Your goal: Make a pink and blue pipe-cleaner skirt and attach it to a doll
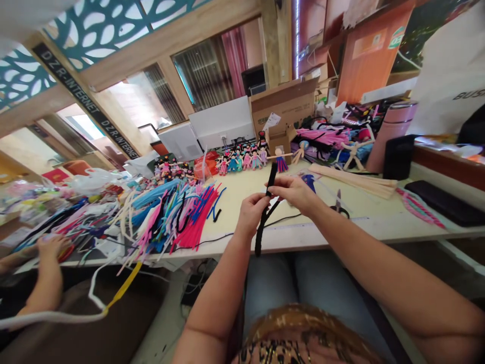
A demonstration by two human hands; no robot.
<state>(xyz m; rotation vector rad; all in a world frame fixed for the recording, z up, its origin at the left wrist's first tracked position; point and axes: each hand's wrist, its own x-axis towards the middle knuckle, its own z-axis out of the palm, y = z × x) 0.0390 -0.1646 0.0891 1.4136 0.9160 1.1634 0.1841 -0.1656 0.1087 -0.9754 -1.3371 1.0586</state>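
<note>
A black pipe cleaner (pixel 261 232) runs upright between my hands, over the table's front edge. My left hand (pixel 250 215) is closed round its middle, with the lower end hanging below the fist. My right hand (pixel 293 192) pinches it higher up, and the top end (pixel 272 174) sticks out above the fingers. A thin black wire (pixel 288 218) trails on the table under my hands. Scissors (pixel 338 205) lie just right of my right wrist.
A heap of coloured pipe cleaners (pixel 170 215) covers the table's left half. A row of small dolls (pixel 242 161) stands at the back by a cardboard box (pixel 284 108). Another person's hand (pixel 51 247) rests at far left. A pink flask (pixel 390 134) stands right.
</note>
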